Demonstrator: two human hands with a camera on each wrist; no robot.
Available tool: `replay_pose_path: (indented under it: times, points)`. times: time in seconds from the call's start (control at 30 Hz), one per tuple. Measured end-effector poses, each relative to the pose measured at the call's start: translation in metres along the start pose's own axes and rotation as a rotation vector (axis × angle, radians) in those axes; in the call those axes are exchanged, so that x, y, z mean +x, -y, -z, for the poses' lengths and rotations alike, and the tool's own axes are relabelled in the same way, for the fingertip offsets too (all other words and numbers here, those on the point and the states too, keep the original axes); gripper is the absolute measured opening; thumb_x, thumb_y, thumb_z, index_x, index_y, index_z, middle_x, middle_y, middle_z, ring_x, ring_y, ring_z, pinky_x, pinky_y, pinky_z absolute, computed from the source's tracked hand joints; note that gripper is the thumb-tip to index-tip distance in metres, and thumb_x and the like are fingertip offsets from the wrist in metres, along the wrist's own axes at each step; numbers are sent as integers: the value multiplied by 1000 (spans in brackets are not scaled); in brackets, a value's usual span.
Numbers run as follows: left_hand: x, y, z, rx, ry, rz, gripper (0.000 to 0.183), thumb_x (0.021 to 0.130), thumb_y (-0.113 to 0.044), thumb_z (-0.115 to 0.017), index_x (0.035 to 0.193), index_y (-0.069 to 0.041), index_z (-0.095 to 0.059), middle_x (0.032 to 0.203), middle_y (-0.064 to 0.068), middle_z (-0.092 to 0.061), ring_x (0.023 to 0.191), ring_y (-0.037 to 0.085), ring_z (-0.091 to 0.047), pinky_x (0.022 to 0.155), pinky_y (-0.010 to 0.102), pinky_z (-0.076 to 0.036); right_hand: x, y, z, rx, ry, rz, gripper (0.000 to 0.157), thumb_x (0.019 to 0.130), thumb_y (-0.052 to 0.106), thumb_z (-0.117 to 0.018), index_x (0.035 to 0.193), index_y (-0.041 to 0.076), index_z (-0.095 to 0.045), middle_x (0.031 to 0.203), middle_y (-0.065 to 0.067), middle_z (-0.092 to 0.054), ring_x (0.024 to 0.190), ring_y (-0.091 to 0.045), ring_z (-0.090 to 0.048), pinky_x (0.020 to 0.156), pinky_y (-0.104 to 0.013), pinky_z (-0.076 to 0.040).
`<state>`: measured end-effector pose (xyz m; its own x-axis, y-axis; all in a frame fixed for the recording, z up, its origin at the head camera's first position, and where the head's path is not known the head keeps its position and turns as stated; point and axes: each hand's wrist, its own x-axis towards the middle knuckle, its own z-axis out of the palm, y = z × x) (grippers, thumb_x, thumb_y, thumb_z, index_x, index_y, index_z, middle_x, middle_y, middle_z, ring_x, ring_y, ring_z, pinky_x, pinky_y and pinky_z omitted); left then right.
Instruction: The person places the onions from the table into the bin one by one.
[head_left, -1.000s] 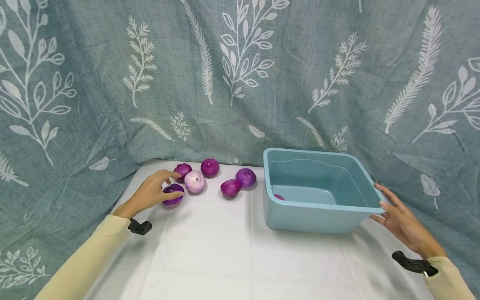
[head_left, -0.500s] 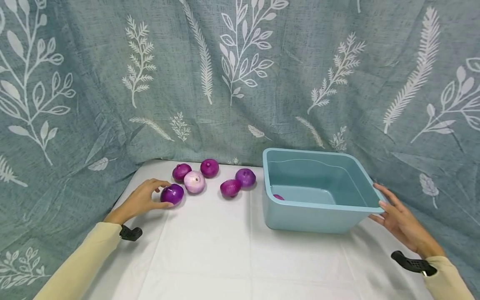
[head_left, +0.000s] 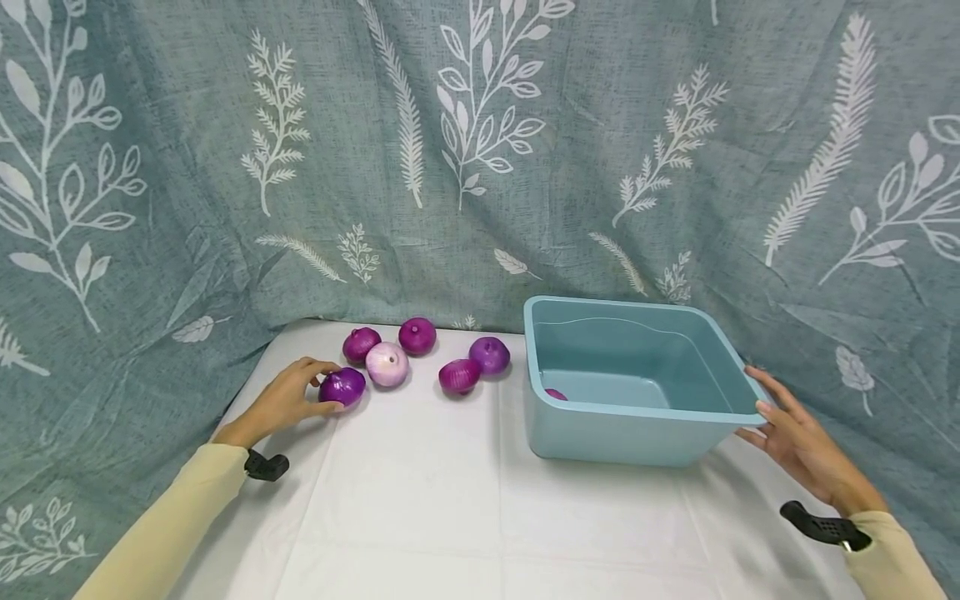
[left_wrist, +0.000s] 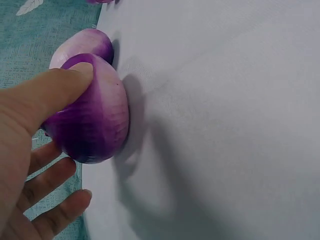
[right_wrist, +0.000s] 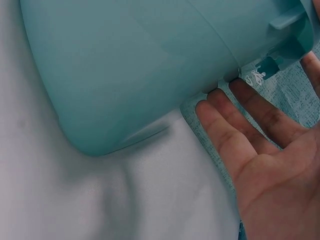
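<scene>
Red onion (head_left: pixel 342 388) on the white table covering (head_left: pixel 420 500), lying well to the left of the blue plastic tub (head_left: pixel 615 437) and pinched by the nearer left hand (head_left: pixel 283 406), while the distant right hand (head_left: pixel 810 450) sets spread, nearly straight fingers against the tub's right-hand end.

The left hand (head_left: pixel 279 403) has shifted leftward.

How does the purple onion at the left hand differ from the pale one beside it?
The purple onion is mostly deep purple; the pale onion is whitish pink. The left hand holds the purple onion, while no hand touches the pale onion. The purple onion is nearer the person than the pale onion. Both are rounded.
</scene>
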<state>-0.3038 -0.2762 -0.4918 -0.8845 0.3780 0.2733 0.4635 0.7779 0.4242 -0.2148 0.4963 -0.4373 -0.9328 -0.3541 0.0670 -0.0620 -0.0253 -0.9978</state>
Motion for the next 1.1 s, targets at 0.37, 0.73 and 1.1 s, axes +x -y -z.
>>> replay_pose_path:
  times: [0.37,0.73,1.1]
  points:
    - [1,6,-6,-14,17,8,71,79,-29,-92,136,-2,-61,116,17,-63,102,32,-61,84,49,-53,0,2,-1,-2,-17,-22,61,114,12,-28,166,36,-7,165,2,-6,131,1,-52,99,-28,-52]
    - [-1,1,-7,-92,42,20,76,79,-28,-92,139,1,-57,130,20,-63,111,36,-61,95,55,-50,-1,1,-3,3,-15,-10,60,114,11,-28,166,34,-7,162,0,-8,130,-5,-55,99,-30,-53]
    - [4,2,-10,-100,51,37,77,80,-34,-91,139,2,-57,125,19,-65,111,35,-62,91,51,-53,-2,0,-1,9,-5,3,61,114,10,-27,166,34,-7,161,2,-11,130,-7,-56,99,-30,-53]
